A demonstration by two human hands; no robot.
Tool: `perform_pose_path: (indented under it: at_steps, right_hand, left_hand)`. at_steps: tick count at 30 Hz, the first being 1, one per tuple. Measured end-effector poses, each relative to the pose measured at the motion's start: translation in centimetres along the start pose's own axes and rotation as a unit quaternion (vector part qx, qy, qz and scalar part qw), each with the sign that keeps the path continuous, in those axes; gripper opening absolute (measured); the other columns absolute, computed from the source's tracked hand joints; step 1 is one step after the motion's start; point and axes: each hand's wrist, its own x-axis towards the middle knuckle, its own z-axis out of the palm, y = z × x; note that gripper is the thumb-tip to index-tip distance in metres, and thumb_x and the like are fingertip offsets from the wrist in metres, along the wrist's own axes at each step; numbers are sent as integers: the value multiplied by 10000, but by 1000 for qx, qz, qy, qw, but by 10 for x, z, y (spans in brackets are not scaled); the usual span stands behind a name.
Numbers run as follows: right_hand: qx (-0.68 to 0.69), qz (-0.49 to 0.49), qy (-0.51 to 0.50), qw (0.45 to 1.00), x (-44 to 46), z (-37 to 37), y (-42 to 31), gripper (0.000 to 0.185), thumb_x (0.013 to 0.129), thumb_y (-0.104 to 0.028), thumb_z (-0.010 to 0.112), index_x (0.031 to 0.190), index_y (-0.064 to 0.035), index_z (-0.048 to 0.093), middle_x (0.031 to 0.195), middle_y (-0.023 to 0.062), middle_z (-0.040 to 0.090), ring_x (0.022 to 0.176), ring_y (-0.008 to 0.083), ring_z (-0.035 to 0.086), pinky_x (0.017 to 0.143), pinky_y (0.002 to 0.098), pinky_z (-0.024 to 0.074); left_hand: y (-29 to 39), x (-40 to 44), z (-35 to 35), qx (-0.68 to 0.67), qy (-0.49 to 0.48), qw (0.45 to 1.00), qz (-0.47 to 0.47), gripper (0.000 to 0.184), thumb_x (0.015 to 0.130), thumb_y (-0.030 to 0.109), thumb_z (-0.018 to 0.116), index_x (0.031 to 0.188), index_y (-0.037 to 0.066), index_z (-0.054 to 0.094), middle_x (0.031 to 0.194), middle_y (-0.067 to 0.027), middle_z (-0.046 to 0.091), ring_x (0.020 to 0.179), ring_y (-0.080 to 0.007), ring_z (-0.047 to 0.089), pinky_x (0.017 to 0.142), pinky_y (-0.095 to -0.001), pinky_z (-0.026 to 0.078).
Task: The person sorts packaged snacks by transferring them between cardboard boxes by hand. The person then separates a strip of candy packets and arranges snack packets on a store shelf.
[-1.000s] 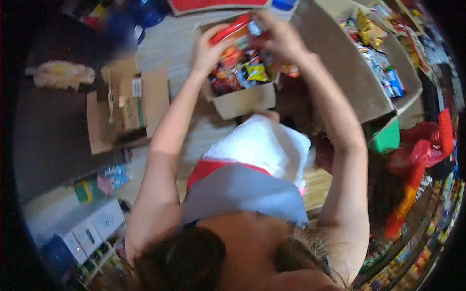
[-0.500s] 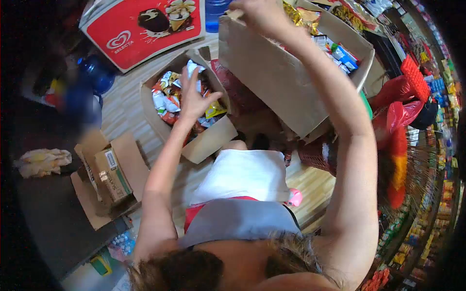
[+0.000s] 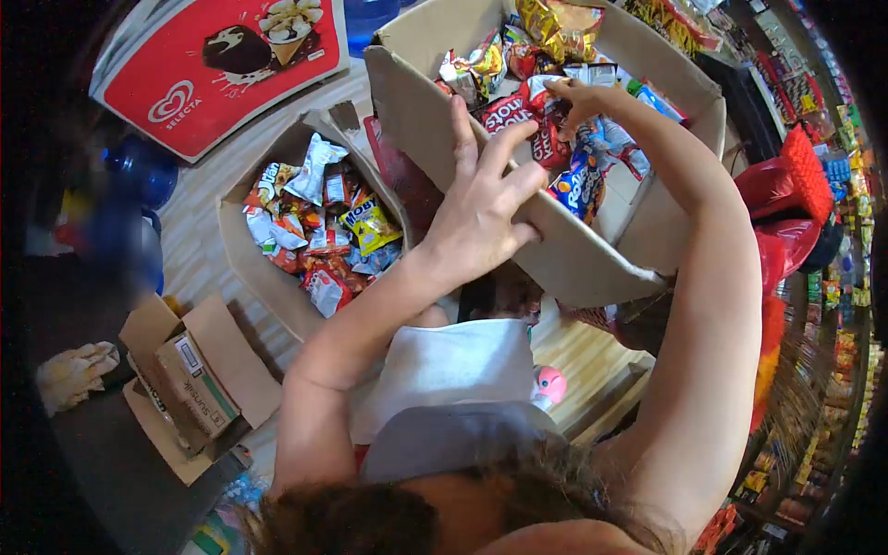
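My left hand (image 3: 490, 199) is open, its fingers spread over the near wall of the large cardboard box (image 3: 592, 264). Inside that box, my right hand (image 3: 592, 104) has its fingers curled on a red snack packet (image 3: 546, 91), with part of the grip hidden. Around it lie red Nuts-labelled packets (image 3: 504, 113), a blue snack packet (image 3: 581, 183) and gold packets (image 3: 560, 32). To the left stands a smaller cardboard box (image 3: 250, 273), filled with mixed snack packets, among them a yellow Moby packet (image 3: 370, 225) and a white packet (image 3: 317, 171).
A red Selecta ice cream panel (image 3: 222, 74) stands at the upper left, near blue water containers (image 3: 143, 174). An opened carton (image 3: 199, 388) sits at the lower left. Red plastic bags (image 3: 786, 217) and stocked shelves (image 3: 842, 324) line the right side.
My left hand has left the smaller box and moved right to the large box's near wall. My right hand has come down from the far rim into the large box, which now tilts into view.
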Motion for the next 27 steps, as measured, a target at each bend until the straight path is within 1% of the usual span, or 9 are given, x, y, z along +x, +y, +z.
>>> perform_pose_path:
  at_steps: [5, 13, 20, 22, 23, 24, 25, 26, 27]
  right_hand:
    - [50, -40, 100, 993, 24, 19, 15, 847, 364, -21, 819, 1158, -55, 528, 916, 140, 645, 906, 304, 611, 753, 401, 498]
    - [-37, 13, 273, 961, -21, 7, -19, 225, 711, -62, 557, 928, -39, 614, 947, 216, 627, 921, 383, 601, 795, 449, 474]
    - [-153, 19, 375, 914, -79, -33, -31, 204, 706, -100, 594, 903, -81, 640, 885, 191, 646, 840, 364, 628, 710, 446, 498]
    - [-82, -96, 484, 866, -112, -63, -37, 297, 640, -5, 592, 932, -54, 612, 790, 189, 626, 780, 382, 607, 673, 439, 483]
    - [326, -245, 402, 820, -132, -80, -65, 252, 726, -92, 564, 967, -38, 617, 856, 163, 642, 813, 310, 618, 702, 418, 489]
    - [672, -343, 238, 612, -157, -94, -100, 260, 812, -178, 537, 1002, -23, 621, 922, 137, 659, 846, 238, 630, 731, 396, 495]
    - [663, -344, 288, 599, -182, -103, -121, 254, 818, -183, 526, 980, -11, 618, 897, 108, 651, 833, 214, 619, 733, 385, 492]
    - [654, -345, 332, 586, -201, -111, -140, 252, 824, -187, 515, 959, 2, 614, 872, 79, 644, 820, 190, 609, 734, 374, 489]
    - [624, -365, 338, 602, -213, -120, -149, 225, 828, -162, 504, 941, -1, 613, 841, 68, 631, 799, 184, 603, 721, 362, 488]
  left_hand:
    - [-1, 1, 0, -18, -10, 1000, 19, 485, 481, 70, 800, 894, 72, 545, 1286, -165, 365, 1272, -576, 46, 1043, -676, 42]
    - [-4, 7, 4, 3, 17, 1000, 16, 664, 467, 188, 839, 1057, 143, 537, 1344, -130, 348, 1305, -512, 109, 1082, -609, 58]
    - [-4, 5, -11, -12, 14, 1000, 6, 775, 520, 254, 841, 1213, 201, 498, 1457, -166, 205, 1346, -462, 54, 1085, -568, 155]
    - [-13, 7, -20, -60, 37, 997, -10, 876, 538, 319, 835, 1302, 153, 440, 1447, -198, 223, 1351, -396, 166, 1079, -474, 229]
    - [-15, 9, -28, -59, 75, 995, -2, 891, 542, 341, 836, 1306, 124, 431, 1435, -191, 251, 1344, -362, 205, 1072, -460, 243]
    - [-14, 13, -38, -55, 112, 992, 6, 909, 546, 362, 837, 1310, 95, 423, 1423, -185, 279, 1337, -329, 245, 1065, -447, 257]
    - [-10, 20, -54, -45, 185, 980, 51, 670, 645, 297, 786, 1202, 52, 504, 1268, -173, 458, 1141, -271, 472, 964, -377, 385]
    - [9, 25, -81, -40, 168, 983, 64, 983, 659, 155, 816, 1395, 38, 175, 1330, -142, 386, 1212, -242, 408, 1013, -368, 336]
    - [-6, 22, -80, -352, 150, 923, -37, 1004, 677, 214, 809, 1403, 30, 140, 1346, -158, 364, 1257, -267, 348, 1036, -373, 293]
